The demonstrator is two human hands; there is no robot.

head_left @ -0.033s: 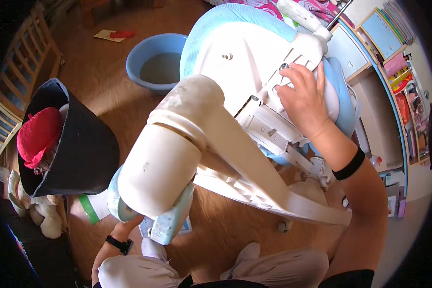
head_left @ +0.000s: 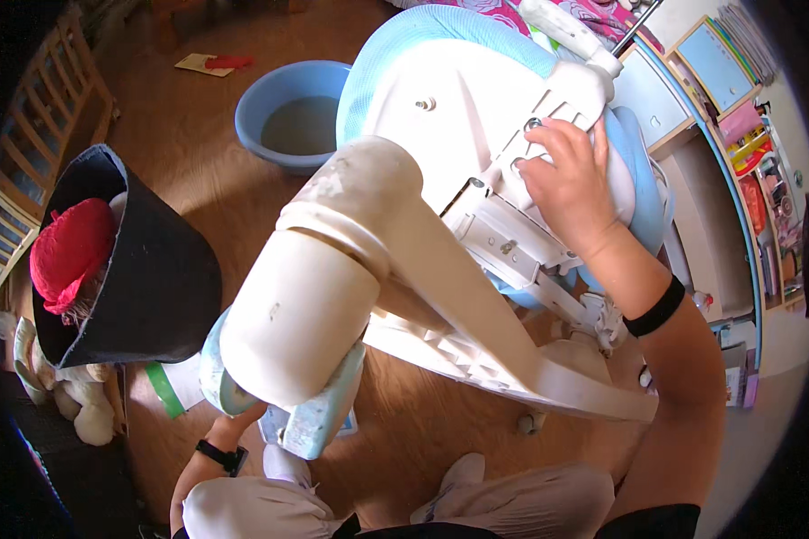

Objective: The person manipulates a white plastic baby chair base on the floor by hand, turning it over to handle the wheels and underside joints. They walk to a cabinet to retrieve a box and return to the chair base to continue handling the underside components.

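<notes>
An overturned white swivel chair (head_left: pixel 463 260) with a light-blue padded seat (head_left: pixel 449 27) fills the middle, its underside up. My right hand (head_left: pixel 571 180) rests on the white plate of the underside mechanism, thumb and fingers apart. Its fingertips touch the plate beside a round metal bolt (head_left: pixel 532 124). Close to me, a large caster (head_left: pixel 297 314) with a white cover and worn light-blue wheel sides sticks up from a leg of the base. My left hand (head_left: pixel 240 419) reaches behind this caster's lower end; its fingers are hidden there.
A dark bin (head_left: pixel 166 278) holding a red cloth bundle (head_left: pixel 74 251) stands at the left. Behind the chair is a blue basin (head_left: pixel 283 162) with greyish water. Shelves and a desk (head_left: pixel 710 216) line the right. A wooden slatted rail (head_left: pixel 45 135) stands at the far left.
</notes>
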